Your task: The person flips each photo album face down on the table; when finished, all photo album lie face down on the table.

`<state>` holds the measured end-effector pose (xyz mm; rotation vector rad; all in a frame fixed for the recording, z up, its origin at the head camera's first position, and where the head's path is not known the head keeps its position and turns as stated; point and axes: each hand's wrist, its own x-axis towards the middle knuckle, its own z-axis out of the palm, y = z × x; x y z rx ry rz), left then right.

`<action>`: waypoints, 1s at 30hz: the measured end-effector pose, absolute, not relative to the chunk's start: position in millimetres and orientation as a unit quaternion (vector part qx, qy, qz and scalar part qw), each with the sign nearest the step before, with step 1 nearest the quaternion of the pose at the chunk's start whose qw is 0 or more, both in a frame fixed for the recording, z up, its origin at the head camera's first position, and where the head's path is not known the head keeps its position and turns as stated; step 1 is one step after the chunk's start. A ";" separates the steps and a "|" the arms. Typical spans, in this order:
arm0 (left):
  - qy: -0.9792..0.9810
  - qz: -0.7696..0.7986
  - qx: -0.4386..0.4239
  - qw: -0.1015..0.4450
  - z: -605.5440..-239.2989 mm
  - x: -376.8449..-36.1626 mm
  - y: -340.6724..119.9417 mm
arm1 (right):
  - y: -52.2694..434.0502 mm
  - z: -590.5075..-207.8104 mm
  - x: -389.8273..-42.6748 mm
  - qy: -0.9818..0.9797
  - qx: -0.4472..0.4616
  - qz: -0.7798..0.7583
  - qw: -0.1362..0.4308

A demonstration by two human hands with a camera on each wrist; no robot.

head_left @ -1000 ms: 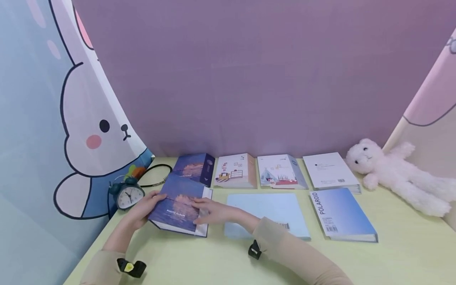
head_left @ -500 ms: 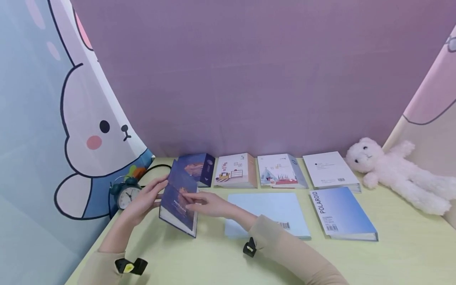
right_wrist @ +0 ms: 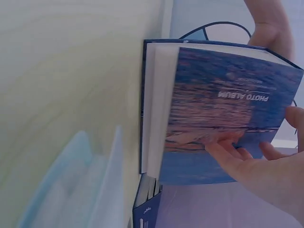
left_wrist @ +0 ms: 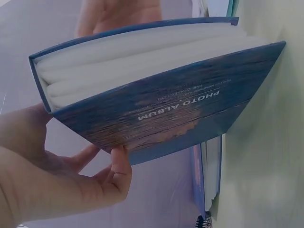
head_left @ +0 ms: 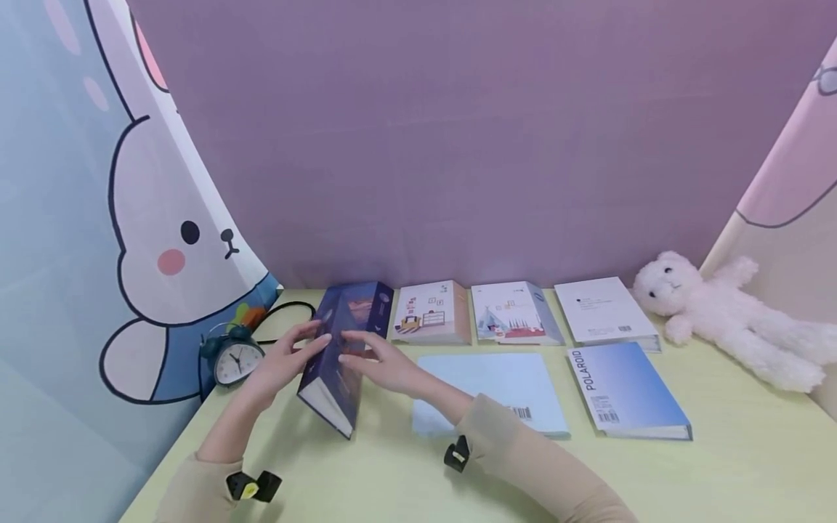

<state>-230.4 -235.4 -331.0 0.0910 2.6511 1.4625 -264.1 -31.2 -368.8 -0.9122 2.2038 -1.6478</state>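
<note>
A dark blue photo album (head_left: 330,396) with a sunset-over-water cover is tilted up on edge between both hands, its spine up and its page side down close to the table. My left hand (head_left: 277,370) holds the left side; in the left wrist view its bent fingers (left_wrist: 121,173) touch the cover and its thumb side meets the spine. On the opposite cover my right hand (head_left: 392,370) grips from the right, with fingertips on the picture below the "PHOTO ALBUM" lettering (right_wrist: 243,96). White page edges show in both wrist views.
Behind it lies another dark blue album (head_left: 383,309). Illustrated albums (head_left: 428,319) (head_left: 513,319) and a white one (head_left: 601,309) continue that row. In front lie a light blue album (head_left: 487,385) and a Polaroid album (head_left: 631,392). An alarm clock (head_left: 237,363) stands left; a plush toy (head_left: 732,319) lies right.
The photo album has turned from lying nearly flat in the hands to standing on edge, spine up. Both hands have shifted to grip its two sides near the spine.
</note>
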 end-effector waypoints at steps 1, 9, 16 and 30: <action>0.874 0.482 0.030 0.056 -331.0 -231.0 -234.7 | -30.9 -367.2 -262.9 0.756 -0.307 -0.566 0.116; 0.873 0.485 0.033 0.035 -333.8 -235.0 -224.6 | -29.8 -365.2 -253.9 0.775 -0.247 -0.576 0.081; 0.853 0.517 0.066 0.029 -346.1 -238.5 -219.8 | -23.3 -367.2 -262.6 0.693 -0.177 -0.686 0.132; 0.875 0.444 0.142 0.129 -367.4 -244.2 -232.5 | -6.8 -378.9 -271.6 0.692 -0.182 -0.686 0.135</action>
